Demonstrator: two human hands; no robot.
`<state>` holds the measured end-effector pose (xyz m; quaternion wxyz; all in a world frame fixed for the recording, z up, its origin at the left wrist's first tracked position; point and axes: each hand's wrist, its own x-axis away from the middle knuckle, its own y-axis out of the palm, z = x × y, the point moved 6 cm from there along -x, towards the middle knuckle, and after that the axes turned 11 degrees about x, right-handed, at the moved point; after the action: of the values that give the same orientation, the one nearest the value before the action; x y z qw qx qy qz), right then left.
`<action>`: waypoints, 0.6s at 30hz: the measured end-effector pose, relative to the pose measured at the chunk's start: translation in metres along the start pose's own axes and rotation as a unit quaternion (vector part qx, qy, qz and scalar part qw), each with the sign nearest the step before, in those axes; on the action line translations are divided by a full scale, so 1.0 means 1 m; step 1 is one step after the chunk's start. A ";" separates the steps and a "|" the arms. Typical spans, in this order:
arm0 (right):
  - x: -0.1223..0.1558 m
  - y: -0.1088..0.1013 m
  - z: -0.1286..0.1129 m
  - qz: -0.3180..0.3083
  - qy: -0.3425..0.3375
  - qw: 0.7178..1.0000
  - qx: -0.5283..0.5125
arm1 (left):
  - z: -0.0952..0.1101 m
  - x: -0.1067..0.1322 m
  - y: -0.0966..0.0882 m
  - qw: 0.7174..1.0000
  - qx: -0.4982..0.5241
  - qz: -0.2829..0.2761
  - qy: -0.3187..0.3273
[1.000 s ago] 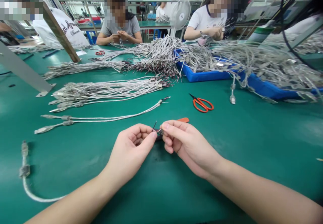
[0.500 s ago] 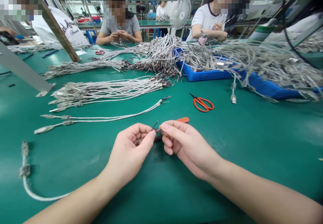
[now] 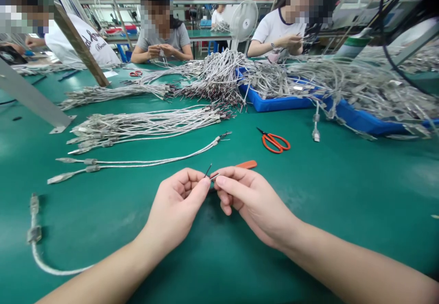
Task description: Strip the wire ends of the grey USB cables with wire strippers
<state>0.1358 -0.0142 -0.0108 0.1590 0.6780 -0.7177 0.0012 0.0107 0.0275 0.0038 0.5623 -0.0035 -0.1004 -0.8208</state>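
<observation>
My left hand (image 3: pixel 181 199) is closed, thumb and forefinger pinched around the end of a cable (image 3: pixel 51 269). Thin dark and light wires (image 3: pixel 207 170) stick out past those fingertips. The same cable seems to run under my left forearm and curves up at the left to a plug with a grey block. My right hand (image 3: pixel 247 199) pinches the tip of a wire close to the left fingertips. Behind the right fingers lies a tool with an orange handle (image 3: pixel 247 164), mostly hidden. Two cables (image 3: pixel 154 161) with bared ends lie beyond my left hand.
Orange-handled scissors (image 3: pixel 276 142) lie beyond my right hand. Further off are a bundle of cables (image 3: pixel 147 123), a tall cable heap (image 3: pixel 219 73) and blue trays (image 3: pixel 274 104) full of cables. A metal post (image 3: pixel 37 96) stands at left. Co-workers sit across the green table (image 3: pixel 329 212).
My right fingertips have shifted slightly left, closer to the left ones, and a light wire shows between them. Across the table, the right co-worker's hands have moved left.
</observation>
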 end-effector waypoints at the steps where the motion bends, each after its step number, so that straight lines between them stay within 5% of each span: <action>1: 0.000 0.000 0.000 0.004 -0.002 1.000 0.005 | 0.000 0.000 0.000 1.000 0.003 -0.003 0.000; 18: -0.001 -0.003 -0.006 0.047 -0.038 0.995 0.076 | 0.000 0.004 0.003 0.999 -0.023 -0.039 -0.007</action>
<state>0.1398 -0.0123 -0.0056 0.0790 0.6535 -0.7519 0.0371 0.0122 0.0230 0.0044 0.5291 -0.0183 -0.0850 -0.8441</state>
